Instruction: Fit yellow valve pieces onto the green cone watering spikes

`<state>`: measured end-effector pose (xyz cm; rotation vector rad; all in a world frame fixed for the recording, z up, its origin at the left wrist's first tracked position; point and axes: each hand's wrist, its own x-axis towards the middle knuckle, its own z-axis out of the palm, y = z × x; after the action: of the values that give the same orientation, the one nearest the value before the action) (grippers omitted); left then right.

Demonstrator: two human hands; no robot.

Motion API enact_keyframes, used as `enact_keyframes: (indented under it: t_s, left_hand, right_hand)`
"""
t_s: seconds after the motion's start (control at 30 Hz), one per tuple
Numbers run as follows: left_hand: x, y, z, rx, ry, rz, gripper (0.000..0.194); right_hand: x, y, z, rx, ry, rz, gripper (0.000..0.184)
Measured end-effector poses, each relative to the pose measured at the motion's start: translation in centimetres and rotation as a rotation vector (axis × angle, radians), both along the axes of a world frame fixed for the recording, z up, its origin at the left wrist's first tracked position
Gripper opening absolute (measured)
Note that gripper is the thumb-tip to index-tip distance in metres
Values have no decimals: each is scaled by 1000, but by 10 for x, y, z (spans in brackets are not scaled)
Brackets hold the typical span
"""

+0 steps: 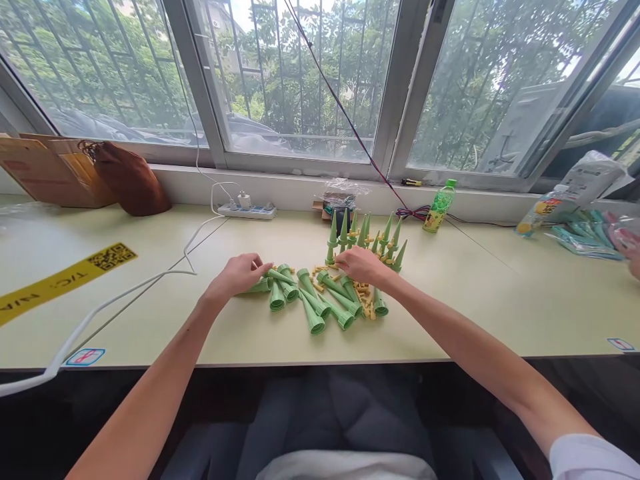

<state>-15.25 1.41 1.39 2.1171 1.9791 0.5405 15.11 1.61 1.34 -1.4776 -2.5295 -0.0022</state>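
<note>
My left hand [244, 273] is closed at the left end of a pile of green plastic cone spikes [314, 320], its fingertips pinching the narrow end of a green cone spike [281, 276]. My right hand [361, 264] reaches over the pile, fingers pressed together beside the base of a standing green spike [332, 241]; what they hold is hidden. Behind this hand, several green spikes [395, 233] stand point up with yellow fittings on them. Small loose yellow valve-like pieces [369, 305] lie among the fallen cones, partly under my right forearm.
Along the window sill are a power strip [248, 211], a small box with plastic wrap [340, 200] and a green-capped bottle [440, 205]. A brown pouch [131, 179] stands left. A white cable [165, 273] crosses the table. Another person's hand [633, 259] shows at far right, near plastic packets [587, 235].
</note>
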Motion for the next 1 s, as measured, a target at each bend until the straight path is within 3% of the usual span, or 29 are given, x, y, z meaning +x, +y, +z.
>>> enact_keyframes:
  t_s: [0.23,0.67,1.0]
  left_hand:
    - [3,0,-10,90,-87,-49,30]
    - [14,-5,-15,143,-130,-150,24]
    - [19,-3,-9,190,-106,-247,25]
  right_hand:
    - [-5,2,0,10,-45,-7,21]
    - [-8,10,-4,-14,-36,-7,21]
    - [-11,23,-8,-32,-30,10,14]
